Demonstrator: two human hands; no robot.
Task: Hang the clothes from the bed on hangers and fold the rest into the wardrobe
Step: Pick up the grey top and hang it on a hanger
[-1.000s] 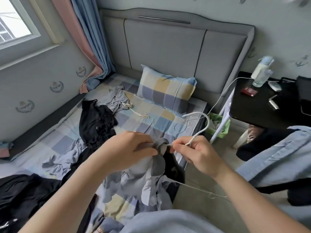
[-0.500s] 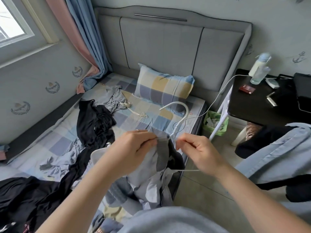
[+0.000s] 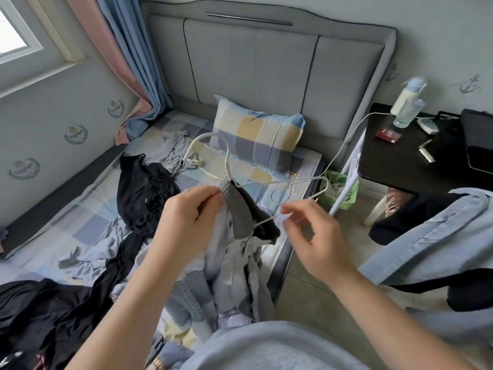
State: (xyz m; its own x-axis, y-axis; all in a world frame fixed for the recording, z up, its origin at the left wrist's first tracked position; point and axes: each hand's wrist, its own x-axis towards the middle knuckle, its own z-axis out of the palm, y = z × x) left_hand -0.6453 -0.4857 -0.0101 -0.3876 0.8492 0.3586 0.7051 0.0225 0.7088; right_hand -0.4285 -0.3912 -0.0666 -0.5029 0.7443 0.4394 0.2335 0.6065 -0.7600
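My left hand [image 3: 192,222] pinches the grey ribbed collar of a light blue-grey jacket [image 3: 234,265], holding it up over the bed's edge. A white wire hanger [image 3: 226,158] pokes its hook up out of that collar, and its right arm sticks out sideways. My right hand [image 3: 314,236] hovers just right of the collar with fingers spread and blurred, beside the hanger's lower bar, holding nothing. On the bed [image 3: 88,231] lie a black garment [image 3: 144,188], a grey-blue garment [image 3: 176,153] and a black pile [image 3: 40,316].
A checked pillow [image 3: 258,140] leans on the grey headboard. To the right stands a black side table [image 3: 400,166] with a bottle [image 3: 405,102] and small items, a green basket [image 3: 338,193] below it. A blue shirt [image 3: 426,249] hangs at the right edge. A white cable crosses the gap.
The hanger's hook swung left and up and now stands out of the collar. My right hand let go of the hanger's neck and moved right with its fingers spread.
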